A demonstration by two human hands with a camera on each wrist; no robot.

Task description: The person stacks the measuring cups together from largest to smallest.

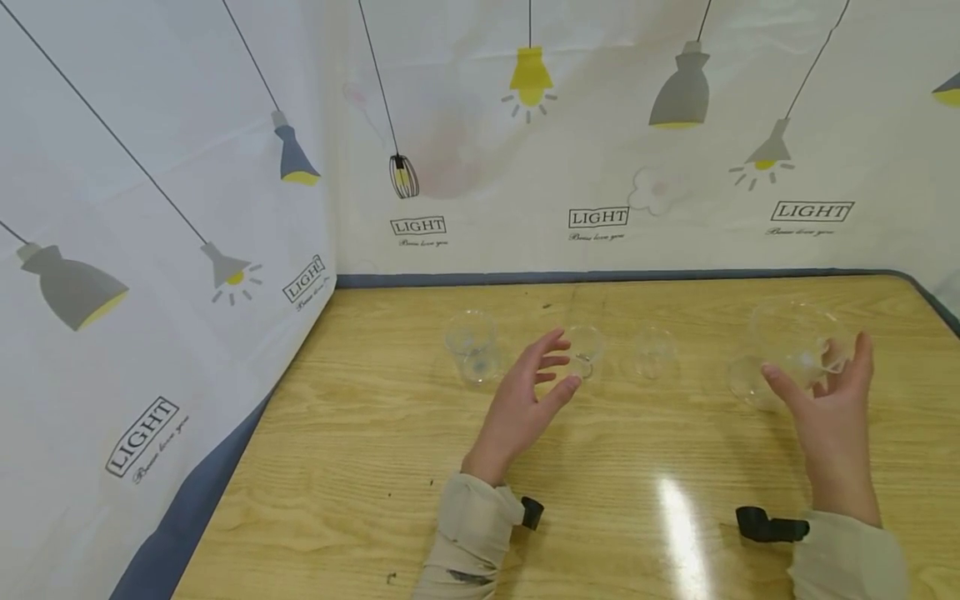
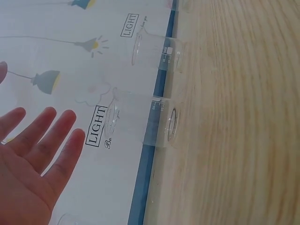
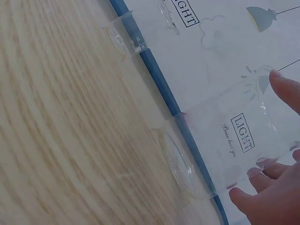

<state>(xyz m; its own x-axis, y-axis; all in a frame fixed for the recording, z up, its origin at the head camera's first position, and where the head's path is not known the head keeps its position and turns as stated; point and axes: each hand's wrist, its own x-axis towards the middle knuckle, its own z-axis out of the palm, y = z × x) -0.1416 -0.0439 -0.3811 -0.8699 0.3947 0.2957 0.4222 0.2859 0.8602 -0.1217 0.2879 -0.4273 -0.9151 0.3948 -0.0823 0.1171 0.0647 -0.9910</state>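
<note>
A row of clear glass beakers stands on the wooden table. My right hand [image 1: 836, 417] spans the largest beaker [image 1: 787, 337] at the right end, thumb on one side of its rim and curled fingers on the other. The right wrist view shows this beaker [image 3: 211, 140] upright, its base on the table. My left hand [image 1: 521, 404], fingers spread and holding nothing, hovers beside a middle beaker [image 1: 587, 340]. In the left wrist view, that hand [image 2: 35, 164] is apart from the same beaker [image 2: 133, 122], which has printed marks.
A smaller beaker [image 1: 655, 350] stands between the middle and largest ones. Another glass beaker [image 1: 471, 337] is at the row's left end. Behind the table [image 1: 360, 467] hangs a white cloth [image 1: 480, 242] printed with lamps; it also runs along the left side.
</note>
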